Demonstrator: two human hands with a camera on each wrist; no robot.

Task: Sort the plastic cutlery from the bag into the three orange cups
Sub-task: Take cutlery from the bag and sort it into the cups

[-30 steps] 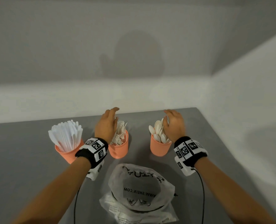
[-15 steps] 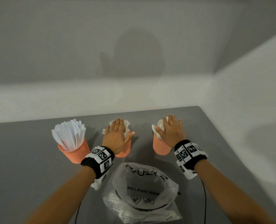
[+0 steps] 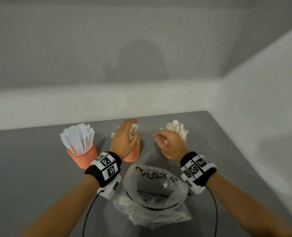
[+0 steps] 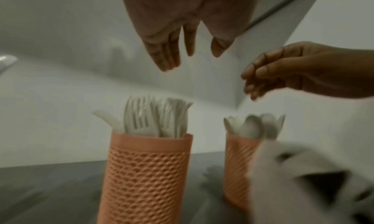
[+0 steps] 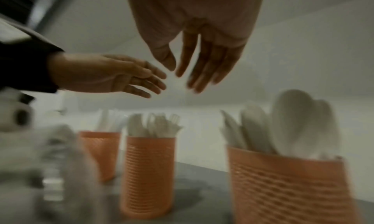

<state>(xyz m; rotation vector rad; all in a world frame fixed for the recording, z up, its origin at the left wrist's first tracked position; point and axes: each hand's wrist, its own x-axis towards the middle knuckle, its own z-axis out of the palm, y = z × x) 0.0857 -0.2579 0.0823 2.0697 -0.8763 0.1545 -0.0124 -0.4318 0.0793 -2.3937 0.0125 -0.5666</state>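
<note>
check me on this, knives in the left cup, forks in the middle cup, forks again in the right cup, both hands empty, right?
Not quite: the right cup holds spoons, not forks, as the right wrist view shows. The left cup has knives, the middle cup forks, and the left hand and right hand hold nothing.

Three orange cups (image 3: 83,156) carry a raised scale-like lattice on their walls, plain at the rim. The cutlery standing in them is white: knives (image 3: 78,137) left of the left hand's fingers (image 3: 128,124), forks (image 4: 153,117) below them, spoons (image 3: 177,129) beyond the right hand's fingers (image 3: 158,135). The table (image 3: 30,168) is flat grey. The bag (image 3: 152,185) is translucent grey-white with black lettering. Both wristbands (image 3: 106,166) are black with white panels of black square codes.
</note>
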